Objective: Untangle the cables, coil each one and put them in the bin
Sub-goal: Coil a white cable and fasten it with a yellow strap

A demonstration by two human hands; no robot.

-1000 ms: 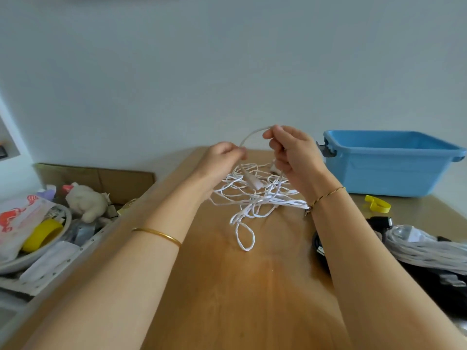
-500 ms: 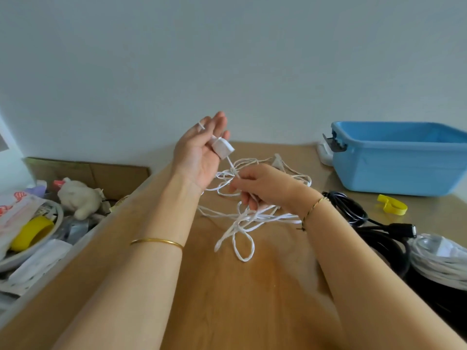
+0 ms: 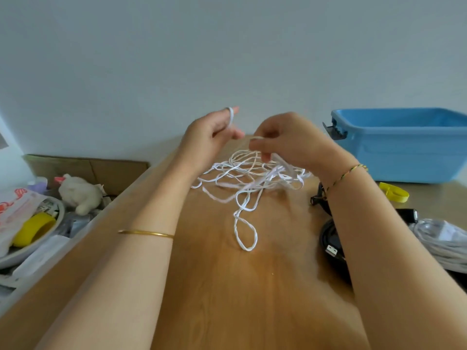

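Head: white cable (image 3: 252,179) seemingly sprawls crosswise, loop pointing nearward.

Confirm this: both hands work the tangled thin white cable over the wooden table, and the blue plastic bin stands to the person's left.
Wrong side. The head view shows the blue plastic bin on the person's right. The rest holds: the left hand and right hand work the tangled thin white cable over the wooden table.
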